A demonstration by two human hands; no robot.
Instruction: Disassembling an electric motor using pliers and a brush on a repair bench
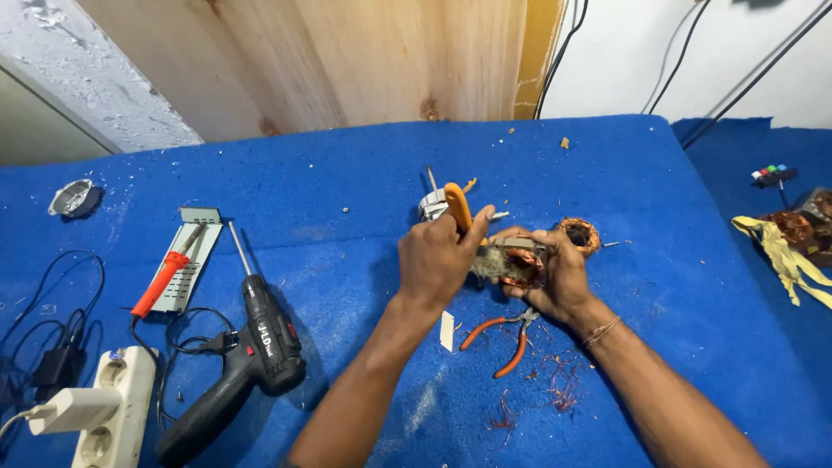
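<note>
My left hand (438,260) grips an orange-handled tool (458,206) and presses its tip into a copper-wound motor stator (513,262). That stator sits in my right hand (562,282), held just above the blue cloth-covered table (329,191). Dusty fibres cling to the stator's windings. Right behind my left hand lies a small silver metal part (431,206) with a shaft. Another copper coil ring (581,234) rests just beyond my right hand.
Orange-handled pliers (507,334) and loose copper wire scraps (563,386) lie below my hands. A black cordless drill (247,355), a red-handled soldering iron on its metal stand (178,269), and a white power strip (108,407) are at left. Yellow strips and coils (793,238) sit at right.
</note>
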